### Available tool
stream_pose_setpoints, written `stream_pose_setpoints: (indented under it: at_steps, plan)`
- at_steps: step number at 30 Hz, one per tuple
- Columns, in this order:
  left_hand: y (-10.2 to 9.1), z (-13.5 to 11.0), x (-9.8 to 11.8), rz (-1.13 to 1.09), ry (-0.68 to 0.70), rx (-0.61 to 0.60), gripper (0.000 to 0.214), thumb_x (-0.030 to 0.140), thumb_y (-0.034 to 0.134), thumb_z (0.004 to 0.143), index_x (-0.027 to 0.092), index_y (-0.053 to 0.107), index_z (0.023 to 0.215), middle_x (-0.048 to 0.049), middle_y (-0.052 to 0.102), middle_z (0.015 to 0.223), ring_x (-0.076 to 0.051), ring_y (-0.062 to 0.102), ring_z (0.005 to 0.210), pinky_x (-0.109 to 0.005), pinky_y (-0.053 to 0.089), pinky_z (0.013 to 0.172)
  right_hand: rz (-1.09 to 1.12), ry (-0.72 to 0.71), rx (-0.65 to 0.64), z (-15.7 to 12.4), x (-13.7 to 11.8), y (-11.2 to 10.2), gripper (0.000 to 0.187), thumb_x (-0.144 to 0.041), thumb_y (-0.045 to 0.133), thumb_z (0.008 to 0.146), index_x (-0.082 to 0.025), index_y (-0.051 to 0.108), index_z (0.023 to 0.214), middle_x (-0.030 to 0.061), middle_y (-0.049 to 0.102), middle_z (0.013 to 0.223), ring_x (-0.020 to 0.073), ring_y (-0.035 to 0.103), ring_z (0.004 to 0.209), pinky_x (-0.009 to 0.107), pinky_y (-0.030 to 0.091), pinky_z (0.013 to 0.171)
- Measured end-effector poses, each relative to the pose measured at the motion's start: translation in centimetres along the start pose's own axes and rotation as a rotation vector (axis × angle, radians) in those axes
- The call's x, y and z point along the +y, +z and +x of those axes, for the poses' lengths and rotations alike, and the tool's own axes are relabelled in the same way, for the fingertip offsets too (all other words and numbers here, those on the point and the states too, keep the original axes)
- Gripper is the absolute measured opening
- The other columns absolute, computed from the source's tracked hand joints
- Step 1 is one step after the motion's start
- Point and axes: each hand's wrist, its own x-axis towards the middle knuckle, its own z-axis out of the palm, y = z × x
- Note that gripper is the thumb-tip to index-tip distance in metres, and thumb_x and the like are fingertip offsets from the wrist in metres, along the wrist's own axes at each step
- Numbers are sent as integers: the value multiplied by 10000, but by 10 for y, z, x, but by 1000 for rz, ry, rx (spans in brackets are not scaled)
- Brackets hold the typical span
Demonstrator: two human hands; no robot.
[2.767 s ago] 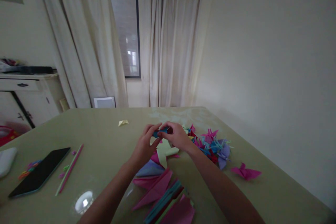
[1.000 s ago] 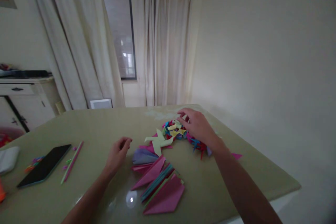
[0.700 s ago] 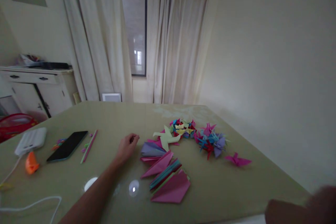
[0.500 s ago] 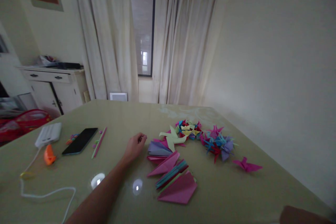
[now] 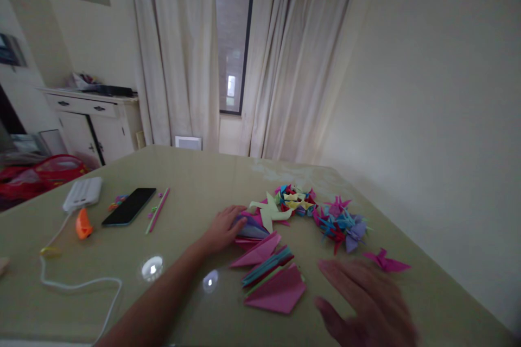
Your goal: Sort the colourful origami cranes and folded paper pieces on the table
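Left hand [image 5: 223, 227] has shifted from just beside the purple paper plane [image 5: 254, 229] onto it since half a second ago; right hand [image 5: 368, 301] has come in from the lower edge, blurred. Hands well apart. On my remote feed, left fingers cover the purple folds, perhaps to steady them; I cannot tell whether they pinch or merely rest. Right hand is spread, thumb away from fingers, nothing seen in it, right of the front pink paper plane [image 5: 279, 290]. Planes lie fanned in a row, presumably grouped by kind; pale green pinwheel [image 5: 269, 212] at the far end, crane heap [image 5: 342, 222] off right.
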Motion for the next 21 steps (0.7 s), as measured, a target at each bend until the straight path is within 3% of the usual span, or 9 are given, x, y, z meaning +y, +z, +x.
stream_pose_setpoints:
  at_steps: [2,5,9,14,21]
  plan:
    - [1,-3,7,33,11,-106,502,547,472,1018,267,603,1415,-119,654,1404,-308,587,1299,-533,413,1137,30,106,-159,-2,13,28,703,-446,751,918,-351,468,1555,113,706,1330,317,705,1171,428,595,989]
    - [3,-5,14,43,30,-155,525,556,504,1004,262,603,1427,-132,663,1376,-317,601,1259,-523,429,1108,135,361,-412,-24,25,65,918,-573,776,858,-300,357,1629,155,468,1608,391,493,1447,530,497,1141]
    - [5,-5,23,-2,41,-174,467,545,420,1040,276,679,1321,-105,693,1326,-300,613,1218,-494,428,1091,297,584,-557,-51,22,95,1042,-492,789,850,-260,204,1680,157,299,1703,371,303,1563,551,334,1259]
    - [3,-8,38,36,84,-326,507,590,365,1040,297,716,1259,-82,701,1227,-300,605,1161,-500,437,1069,332,637,-543,-38,10,113,998,-323,773,829,-231,233,1664,159,386,1652,337,367,1525,516,315,1257]
    - [-2,-9,38,-4,95,-427,609,707,482,959,321,624,1408,-83,604,1433,-349,536,1311,-519,387,1147,160,681,-555,-7,2,128,872,-283,756,797,-178,398,1585,166,563,1478,355,525,1363,482,412,1162]
